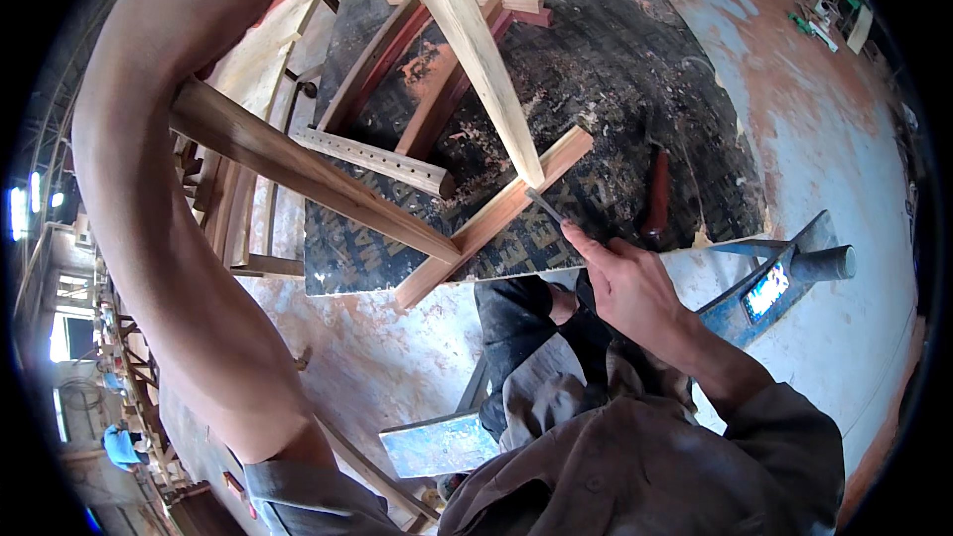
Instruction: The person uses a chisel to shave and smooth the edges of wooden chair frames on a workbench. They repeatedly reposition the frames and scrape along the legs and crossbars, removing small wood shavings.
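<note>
My right hand pinches a thin metal tool. Its tip rests at the joint where a pale wooden bar meets a reddish wooden rail. A darker rail joins the same frame from the left. My left forearm arches up over that dark rail toward the top edge. The left hand itself is out of sight there. The frame lies over a dark plywood board strewn with wood shavings.
A slat with a row of holes and curved red wood pieces lie on the board. A red-handled tool lies right of the joint. Blue metal stand parts sit by my knees on the patchy concrete floor. Another person is far left.
</note>
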Demonstrator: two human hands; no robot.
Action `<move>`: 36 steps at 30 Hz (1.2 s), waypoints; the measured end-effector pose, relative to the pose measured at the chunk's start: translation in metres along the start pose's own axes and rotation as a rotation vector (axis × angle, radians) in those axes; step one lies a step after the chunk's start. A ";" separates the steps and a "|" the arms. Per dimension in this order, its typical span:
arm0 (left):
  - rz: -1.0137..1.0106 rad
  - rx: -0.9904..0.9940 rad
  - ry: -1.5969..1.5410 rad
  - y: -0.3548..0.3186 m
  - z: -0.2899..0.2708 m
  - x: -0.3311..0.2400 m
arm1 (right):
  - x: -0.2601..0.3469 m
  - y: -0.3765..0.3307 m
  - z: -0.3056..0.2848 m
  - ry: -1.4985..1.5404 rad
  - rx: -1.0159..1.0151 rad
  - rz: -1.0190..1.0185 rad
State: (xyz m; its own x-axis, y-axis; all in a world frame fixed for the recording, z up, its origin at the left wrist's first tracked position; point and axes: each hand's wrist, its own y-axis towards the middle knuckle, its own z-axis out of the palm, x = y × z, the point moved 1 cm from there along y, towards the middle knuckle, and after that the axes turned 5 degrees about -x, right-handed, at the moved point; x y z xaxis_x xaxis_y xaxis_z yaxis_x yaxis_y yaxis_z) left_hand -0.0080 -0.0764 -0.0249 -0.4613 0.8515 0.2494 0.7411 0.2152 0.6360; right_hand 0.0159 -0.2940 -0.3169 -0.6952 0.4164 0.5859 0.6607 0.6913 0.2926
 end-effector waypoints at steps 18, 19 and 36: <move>-0.049 0.190 -0.185 0.023 0.019 0.029 | 0.001 -0.009 -0.004 0.137 -0.037 0.023; -0.079 0.246 -0.183 0.026 0.021 0.032 | -0.001 -0.007 0.000 0.144 -0.035 0.013; -0.086 0.060 -0.054 0.023 0.034 0.029 | -0.005 0.007 -0.001 0.057 -0.025 -0.007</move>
State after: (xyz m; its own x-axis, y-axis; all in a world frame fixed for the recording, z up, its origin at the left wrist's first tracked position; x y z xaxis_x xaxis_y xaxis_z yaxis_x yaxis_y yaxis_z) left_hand 0.0122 -0.0308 -0.0282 -0.4983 0.8531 0.1549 0.7288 0.3153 0.6078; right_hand 0.0245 -0.2918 -0.3172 -0.6830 0.3771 0.6255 0.6633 0.6787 0.3151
